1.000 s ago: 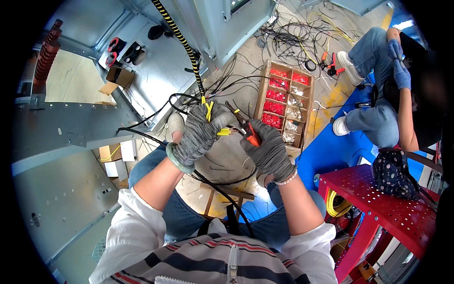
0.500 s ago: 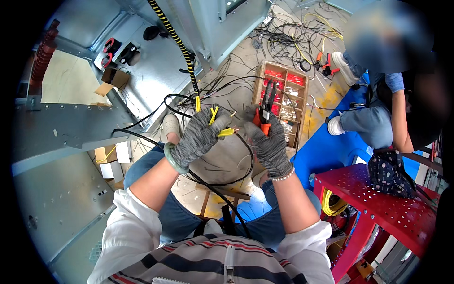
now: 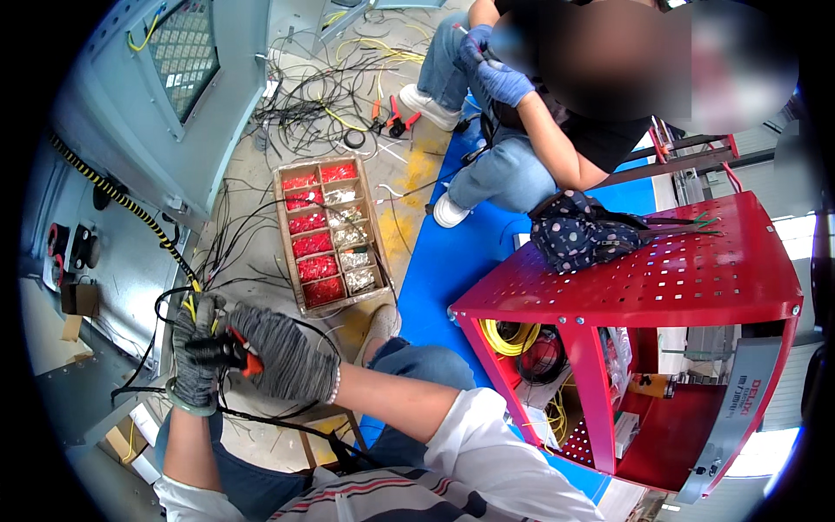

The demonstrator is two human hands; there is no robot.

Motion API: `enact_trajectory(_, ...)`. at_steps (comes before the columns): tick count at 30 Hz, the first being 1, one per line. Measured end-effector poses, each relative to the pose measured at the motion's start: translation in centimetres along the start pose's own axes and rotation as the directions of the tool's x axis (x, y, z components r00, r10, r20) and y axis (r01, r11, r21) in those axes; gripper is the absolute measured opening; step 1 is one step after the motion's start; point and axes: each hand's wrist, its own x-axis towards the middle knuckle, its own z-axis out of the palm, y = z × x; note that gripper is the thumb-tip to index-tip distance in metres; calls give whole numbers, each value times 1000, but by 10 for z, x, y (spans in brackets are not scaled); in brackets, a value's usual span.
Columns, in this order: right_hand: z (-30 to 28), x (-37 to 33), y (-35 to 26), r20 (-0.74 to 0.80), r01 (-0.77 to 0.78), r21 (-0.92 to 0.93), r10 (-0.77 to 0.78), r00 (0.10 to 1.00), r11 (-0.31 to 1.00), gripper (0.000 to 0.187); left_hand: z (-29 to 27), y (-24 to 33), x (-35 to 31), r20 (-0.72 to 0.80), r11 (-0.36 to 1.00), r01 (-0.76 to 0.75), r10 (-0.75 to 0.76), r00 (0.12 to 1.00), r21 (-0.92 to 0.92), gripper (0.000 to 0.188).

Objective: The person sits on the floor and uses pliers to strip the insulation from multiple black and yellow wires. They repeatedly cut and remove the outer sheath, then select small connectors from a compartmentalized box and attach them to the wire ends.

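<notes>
While the right hand (image 3: pixel 285 355) grips the orange-handled pliers (image 3: pixel 228 351) at lower left of the frame, the left hand (image 3: pixel 190 372) is wrapped round the yellow-ended wires (image 3: pixel 195 286); I'd keep the nose square, clear of gloved fingers.

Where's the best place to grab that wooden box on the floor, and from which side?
Likely by the middle of both long side walls, reaching down from the near end. The box lies flat and open-topped, its compartments full of small loose pieces, so a level two-sided grip seems safest.
</notes>
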Motion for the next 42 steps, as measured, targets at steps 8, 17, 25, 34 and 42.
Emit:
enact_trajectory(8, -22, 11, 11, -62, -262, 10, 262, 963, 965, 41, 49, 58, -1, -74, 930, 196, -182, 980, 311, 29)
enact_trajectory(17, -13, 21, 22, 130, -283, 64, 273, 953, 957, 28, 45, 66, -11, 35, 754, 174, -252, 967, 634, 23)
enact_trajectory(25, -13, 29, 10, 131, -164, 107, 150, 980, 981, 29, 19, 49, -15, 326, 892, 92, -256, 910, 443, 37)
enact_trajectory(34, 4, 26, 19, 168, -280, 41, 269, 948, 959, 30, 37, 69, -19, 227, 738, -19, -183, 956, 674, 10)
enact_trajectory(42, 2, 25, 21, 147, -260, 38, 252, 957, 965, 32, 20, 39, -16, 253, 735, -113, -82, 964, 668, 11)
